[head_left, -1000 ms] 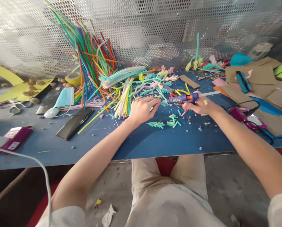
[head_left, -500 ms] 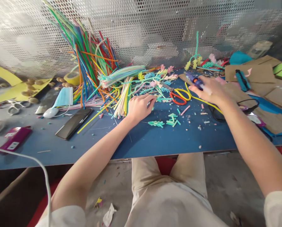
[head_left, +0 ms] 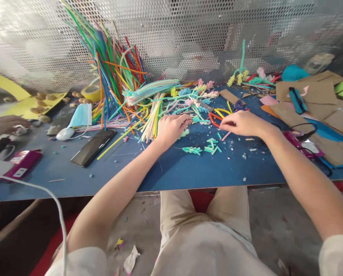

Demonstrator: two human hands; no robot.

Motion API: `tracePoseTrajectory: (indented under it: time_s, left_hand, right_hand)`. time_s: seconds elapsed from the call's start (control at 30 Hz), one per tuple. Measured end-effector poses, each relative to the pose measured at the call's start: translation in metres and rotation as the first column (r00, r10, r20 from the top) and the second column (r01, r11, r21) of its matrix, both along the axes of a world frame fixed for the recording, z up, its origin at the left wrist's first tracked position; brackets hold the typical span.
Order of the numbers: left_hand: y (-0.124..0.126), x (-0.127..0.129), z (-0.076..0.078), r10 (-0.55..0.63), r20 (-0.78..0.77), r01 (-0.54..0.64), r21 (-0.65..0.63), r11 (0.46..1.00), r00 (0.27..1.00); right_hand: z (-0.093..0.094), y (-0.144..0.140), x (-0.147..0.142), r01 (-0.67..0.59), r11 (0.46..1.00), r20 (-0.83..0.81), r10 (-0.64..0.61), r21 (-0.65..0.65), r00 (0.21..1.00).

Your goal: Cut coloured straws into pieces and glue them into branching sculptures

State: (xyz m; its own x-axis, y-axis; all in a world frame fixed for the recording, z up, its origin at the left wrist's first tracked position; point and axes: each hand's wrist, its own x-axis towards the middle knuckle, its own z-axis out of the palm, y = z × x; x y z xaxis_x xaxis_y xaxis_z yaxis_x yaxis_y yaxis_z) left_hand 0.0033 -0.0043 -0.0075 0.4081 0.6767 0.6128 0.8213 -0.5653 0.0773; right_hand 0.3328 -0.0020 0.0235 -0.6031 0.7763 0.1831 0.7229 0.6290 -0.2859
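My left hand (head_left: 171,130) rests on the blue table with its fingers curled down. A pale green fuzzy pipe cleaner piece (head_left: 185,133) pokes out under those fingers. My right hand (head_left: 243,123) is low over the table, fingers bent together by the red handle of the scissors (head_left: 214,119); what lies between its fingertips is hidden. Just behind it lies a purple-blue glue gun (head_left: 239,104), partly covered by the hand. Between and in front of my hands are a row of joined mint-green pieces (head_left: 192,150) and a small heap of loose cut pieces (head_left: 212,146).
Bundled pipe cleaners (head_left: 150,92) and a tall multicoloured bunch (head_left: 111,73) stand at the back left. A phone (head_left: 93,147), a mouse (head_left: 65,133) and a face mask (head_left: 81,116) lie left. Another person's hand (head_left: 7,126) is at far left. Cardboard (head_left: 306,94) covers the right.
My right hand has let go of the glue gun, which now lies on the table, and has come left and nearer to the scissors. Another person's hand has come in at left.
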Motion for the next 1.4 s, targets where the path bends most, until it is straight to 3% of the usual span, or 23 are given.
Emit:
tracePoseTrajectory:
  time_s: [0.1, 0.2, 0.3, 0.4, 0.53, 0.67, 0.8, 1.07, 1.4]
  left_hand:
    - [-0.001, 0.001, 0.000, -0.007, -0.019, 0.008, 0.013, 1.000, 1.000]
    - [-0.002, 0.001, 0.002, -0.021, -0.022, 0.021, 0.013, 1.000, 1.000]
    - [-0.001, 0.001, 0.002, -0.034, -0.023, 0.034, 0.019, 0.999, 0.999]
    - [0.000, 0.001, 0.001, -0.053, -0.020, 0.054, 0.028, 0.998, 0.998]
    - [-0.001, 0.002, 0.000, -0.076, -0.027, 0.076, 0.029, 0.997, 0.997]
    - [-0.005, 0.006, 0.003, -0.081, -0.051, 0.084, 0.056, 0.995, 0.995]
    - [-0.010, 0.011, 0.005, -0.113, -0.098, 0.120, 0.066, 0.991, 0.989]
    - [-0.013, 0.016, 0.005, -0.136, -0.147, 0.144, 0.048, 0.988, 0.980]
    - [-0.015, 0.017, 0.005, -0.134, -0.183, 0.150, 0.075, 0.986, 0.974]
  right_hand:
    - [-0.006, -0.006, -0.017, 0.017, 0.996, 0.139, -0.005, -0.091, 0.990]
    - [-0.010, -0.006, -0.022, -0.008, 0.978, 0.123, 0.034, -0.210, 0.992]
    - [-0.011, -0.005, -0.021, -0.048, 0.982, 0.072, 0.062, -0.185, 0.995]
    - [-0.009, -0.003, -0.019, 0.000, 0.997, -0.044, -0.003, -0.074, 0.999]
    - [-0.007, -0.005, -0.025, 0.110, 0.993, -0.283, -0.118, -0.043, 0.952]
    - [-0.013, -0.008, -0.037, 0.085, 0.996, -0.488, -0.067, 0.016, 0.870]
    - [-0.019, -0.013, -0.047, 0.037, 0.999, -0.591, -0.041, -0.018, 0.806]
    - [-0.018, -0.023, -0.056, 0.113, 0.980, -0.480, -0.021, 0.162, 0.877]
    - [-0.020, -0.027, -0.067, 0.024, 0.974, -0.422, 0.074, 0.223, 0.904]
